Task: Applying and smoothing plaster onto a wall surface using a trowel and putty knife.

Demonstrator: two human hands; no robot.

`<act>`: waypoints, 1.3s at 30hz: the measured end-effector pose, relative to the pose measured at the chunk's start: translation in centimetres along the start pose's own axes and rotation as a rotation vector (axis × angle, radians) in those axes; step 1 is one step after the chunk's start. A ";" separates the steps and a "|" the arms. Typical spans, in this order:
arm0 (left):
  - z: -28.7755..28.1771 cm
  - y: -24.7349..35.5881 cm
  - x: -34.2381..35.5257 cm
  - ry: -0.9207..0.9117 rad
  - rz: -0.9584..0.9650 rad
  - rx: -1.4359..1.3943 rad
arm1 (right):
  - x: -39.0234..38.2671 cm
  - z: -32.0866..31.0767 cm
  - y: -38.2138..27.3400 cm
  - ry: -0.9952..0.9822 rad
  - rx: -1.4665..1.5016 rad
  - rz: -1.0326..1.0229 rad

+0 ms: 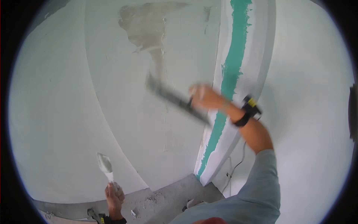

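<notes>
With a long dark blade gripped in right hand, white-coated spatula in left hand, smeared grey plaster could be gouged by tilting.

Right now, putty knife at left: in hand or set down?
In hand: the left hand is closed around the putty knife, which juts out beyond the fist.

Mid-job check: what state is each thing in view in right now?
Pale flat wall: partly coated with a ragged grey smear; wet or dry unclear.
Long, narrow, dark flat blade: held in right hand, slanted, motion-blurred.
Small white-handled putty knife: held in left hand, blade up, pale-coated.
Long green strip: ragged-edged, bordered by white.
Grey floor: littered with scraps.
</notes>
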State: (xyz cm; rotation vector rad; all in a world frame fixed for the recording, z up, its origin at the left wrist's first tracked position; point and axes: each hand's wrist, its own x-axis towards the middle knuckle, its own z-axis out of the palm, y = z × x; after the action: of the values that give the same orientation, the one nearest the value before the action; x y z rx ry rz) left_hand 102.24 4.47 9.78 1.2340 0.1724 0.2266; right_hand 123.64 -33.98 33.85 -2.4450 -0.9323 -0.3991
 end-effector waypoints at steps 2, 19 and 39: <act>-0.1 0.2 -0.1 0.044 0.022 -0.027 | 2.8 -9.9 -2.0 0.363 -0.359 -0.055; 11.2 -1.9 1.6 0.761 0.292 -0.203 | 23.0 -38.2 -2.2 1.123 -0.549 -0.006; 6.8 -3.7 4.2 0.444 0.420 -0.247 | 22.9 -30.6 0.5 0.851 -0.704 0.056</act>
State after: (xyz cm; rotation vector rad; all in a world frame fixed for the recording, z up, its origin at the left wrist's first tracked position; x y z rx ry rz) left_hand 108.26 -1.81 8.49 0.9485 0.2584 0.8647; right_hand 137.70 -38.40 69.12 -2.4171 -0.3627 -1.8079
